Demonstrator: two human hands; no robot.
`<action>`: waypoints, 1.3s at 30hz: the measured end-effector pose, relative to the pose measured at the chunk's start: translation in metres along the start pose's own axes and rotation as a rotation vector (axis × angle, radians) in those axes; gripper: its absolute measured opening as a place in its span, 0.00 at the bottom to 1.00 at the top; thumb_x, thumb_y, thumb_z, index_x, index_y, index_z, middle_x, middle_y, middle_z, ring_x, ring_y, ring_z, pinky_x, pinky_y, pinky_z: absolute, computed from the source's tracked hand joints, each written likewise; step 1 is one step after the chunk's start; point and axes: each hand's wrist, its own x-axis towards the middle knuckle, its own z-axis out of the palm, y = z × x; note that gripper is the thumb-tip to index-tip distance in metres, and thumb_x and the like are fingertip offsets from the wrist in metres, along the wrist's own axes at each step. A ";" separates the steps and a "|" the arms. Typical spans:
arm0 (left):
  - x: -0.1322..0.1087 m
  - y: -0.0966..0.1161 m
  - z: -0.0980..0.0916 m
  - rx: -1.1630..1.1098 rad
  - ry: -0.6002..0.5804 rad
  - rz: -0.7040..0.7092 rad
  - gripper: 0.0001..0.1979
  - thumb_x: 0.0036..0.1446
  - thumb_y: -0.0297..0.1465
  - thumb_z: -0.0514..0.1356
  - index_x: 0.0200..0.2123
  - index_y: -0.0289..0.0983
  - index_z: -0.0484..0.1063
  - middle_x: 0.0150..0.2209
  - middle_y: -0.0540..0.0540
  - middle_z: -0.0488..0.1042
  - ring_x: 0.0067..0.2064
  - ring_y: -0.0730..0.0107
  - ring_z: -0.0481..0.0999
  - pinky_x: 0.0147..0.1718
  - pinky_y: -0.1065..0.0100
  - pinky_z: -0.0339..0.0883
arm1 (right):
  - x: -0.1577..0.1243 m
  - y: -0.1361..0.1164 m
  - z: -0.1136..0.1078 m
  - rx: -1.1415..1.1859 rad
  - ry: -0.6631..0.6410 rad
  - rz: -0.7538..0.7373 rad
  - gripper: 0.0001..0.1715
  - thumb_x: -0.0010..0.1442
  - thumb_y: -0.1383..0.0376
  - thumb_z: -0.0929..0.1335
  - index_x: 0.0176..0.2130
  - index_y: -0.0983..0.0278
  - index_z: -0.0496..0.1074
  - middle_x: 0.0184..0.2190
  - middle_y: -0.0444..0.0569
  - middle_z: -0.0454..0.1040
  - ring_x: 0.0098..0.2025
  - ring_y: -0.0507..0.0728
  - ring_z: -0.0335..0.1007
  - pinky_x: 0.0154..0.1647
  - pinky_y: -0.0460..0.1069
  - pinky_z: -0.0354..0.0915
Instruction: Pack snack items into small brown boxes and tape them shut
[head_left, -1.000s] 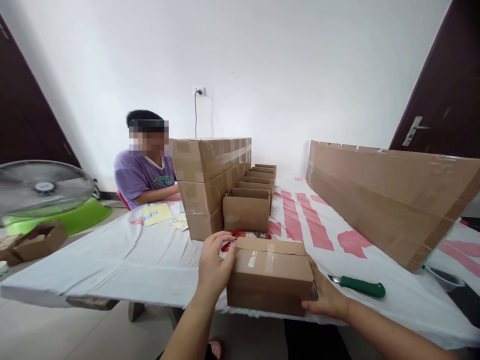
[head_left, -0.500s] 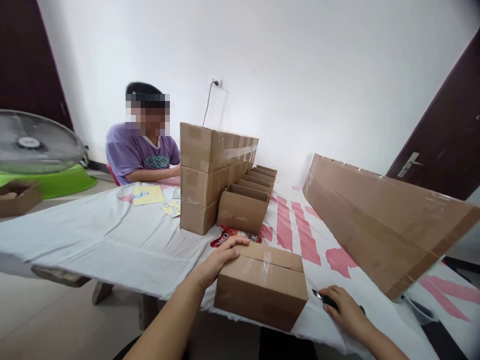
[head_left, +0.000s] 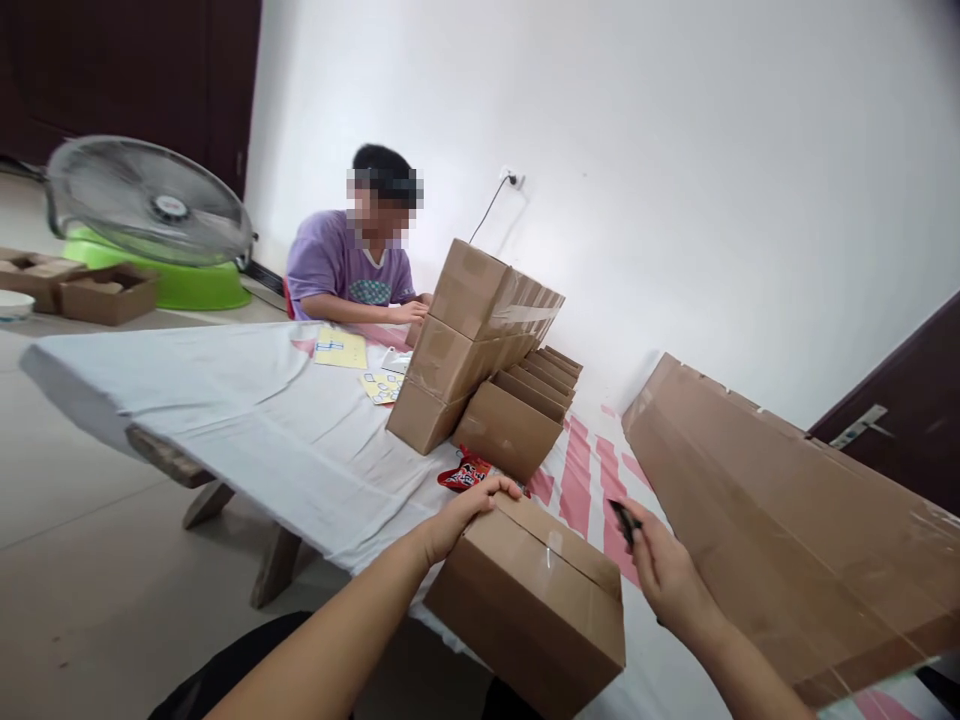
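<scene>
A closed cardboard box, with clear tape across its top seam, stands at the near table edge. My left hand grips its far left top edge, fingers bent over the top. Raised to the right of the box, my right hand is closed around a small knife. The knife's dark blade points up and left, apart from the box; most of its handle is hidden in my fingers. Just beyond the box lies a red printed packet, partly covered by my left hand.
Taped boxes are stacked beyond the packet, beside a row of open-topped cartons. A long cardboard panel stands along the right. Across the white-and-pink tablecloth sits a person in purple. A fan stands on the left.
My right hand has lifted the knife off the tablecloth and brought it up beside the box. My left hand stays on the box. The whole view has tilted and swung left.
</scene>
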 end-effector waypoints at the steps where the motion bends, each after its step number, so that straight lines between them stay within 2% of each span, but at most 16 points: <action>1: 0.000 0.000 0.001 -0.005 -0.005 0.010 0.21 0.41 0.37 0.54 0.41 0.37 0.67 0.40 0.45 0.70 0.37 0.61 0.68 0.37 0.63 0.61 | 0.014 -0.022 -0.005 0.007 -0.114 -0.078 0.23 0.67 0.65 0.55 0.59 0.61 0.61 0.48 0.54 0.74 0.45 0.56 0.72 0.45 0.51 0.69; 3: -0.001 0.000 0.002 -0.010 -0.011 0.029 0.21 0.41 0.35 0.53 0.41 0.37 0.68 0.41 0.45 0.70 0.40 0.59 0.68 0.39 0.62 0.60 | 0.038 -0.060 -0.008 -0.009 -0.320 -0.192 0.23 0.66 0.67 0.55 0.57 0.60 0.63 0.47 0.53 0.74 0.46 0.57 0.72 0.45 0.51 0.68; 5: -0.002 0.001 0.003 -0.016 -0.013 0.048 0.21 0.40 0.34 0.53 0.41 0.37 0.68 0.41 0.45 0.70 0.41 0.59 0.68 0.41 0.62 0.60 | 0.056 -0.086 -0.004 -0.067 -0.481 -0.237 0.24 0.65 0.69 0.56 0.57 0.60 0.64 0.46 0.53 0.75 0.45 0.58 0.73 0.43 0.51 0.67; 9: -0.002 0.000 0.004 -0.026 -0.029 0.069 0.20 0.42 0.34 0.53 0.42 0.37 0.67 0.39 0.46 0.71 0.40 0.60 0.69 0.41 0.62 0.60 | 0.079 -0.108 0.009 -0.203 -0.622 -0.276 0.23 0.64 0.69 0.58 0.56 0.60 0.67 0.45 0.54 0.76 0.44 0.60 0.73 0.41 0.51 0.65; 17: 0.004 -0.009 -0.004 0.019 -0.029 0.102 0.21 0.44 0.40 0.59 0.41 0.37 0.68 0.40 0.46 0.71 0.42 0.59 0.67 0.42 0.63 0.58 | 0.090 -0.119 0.011 -0.265 -0.670 -0.276 0.23 0.64 0.70 0.59 0.56 0.58 0.67 0.44 0.53 0.77 0.42 0.59 0.74 0.36 0.48 0.60; 21: 0.004 -0.011 -0.003 0.031 -0.030 0.099 0.20 0.42 0.37 0.58 0.42 0.37 0.69 0.41 0.46 0.71 0.43 0.59 0.67 0.42 0.63 0.59 | 0.091 -0.123 0.006 -0.313 -0.741 -0.276 0.22 0.63 0.71 0.60 0.55 0.59 0.68 0.42 0.52 0.77 0.40 0.58 0.73 0.35 0.47 0.58; 25: 0.004 -0.010 -0.004 0.043 -0.019 0.070 0.20 0.39 0.33 0.56 0.41 0.37 0.68 0.39 0.47 0.71 0.39 0.61 0.67 0.37 0.64 0.59 | 0.092 -0.126 -0.001 -0.389 -0.815 -0.270 0.20 0.63 0.70 0.61 0.53 0.61 0.68 0.39 0.52 0.77 0.37 0.57 0.72 0.33 0.47 0.57; 29: 0.003 -0.009 -0.005 0.065 -0.008 0.040 0.21 0.38 0.33 0.56 0.40 0.37 0.67 0.37 0.47 0.69 0.36 0.63 0.66 0.34 0.65 0.58 | 0.084 -0.122 -0.009 -0.466 -0.884 -0.273 0.14 0.63 0.68 0.60 0.45 0.62 0.71 0.32 0.51 0.76 0.32 0.57 0.72 0.28 0.47 0.53; 32: 0.002 -0.007 -0.004 0.073 -0.002 0.025 0.21 0.39 0.33 0.55 0.41 0.38 0.67 0.37 0.48 0.68 0.34 0.64 0.65 0.33 0.66 0.57 | 0.075 -0.114 -0.012 -0.489 -0.874 -0.280 0.15 0.63 0.70 0.60 0.45 0.62 0.71 0.31 0.51 0.76 0.31 0.56 0.72 0.25 0.47 0.51; 39: -0.002 0.001 0.001 0.092 0.006 -0.001 0.21 0.39 0.34 0.55 0.41 0.37 0.66 0.38 0.48 0.66 0.36 0.64 0.64 0.35 0.66 0.56 | 0.059 -0.100 -0.012 -0.476 -0.806 -0.298 0.20 0.60 0.73 0.59 0.49 0.62 0.68 0.34 0.51 0.77 0.33 0.57 0.73 0.26 0.47 0.53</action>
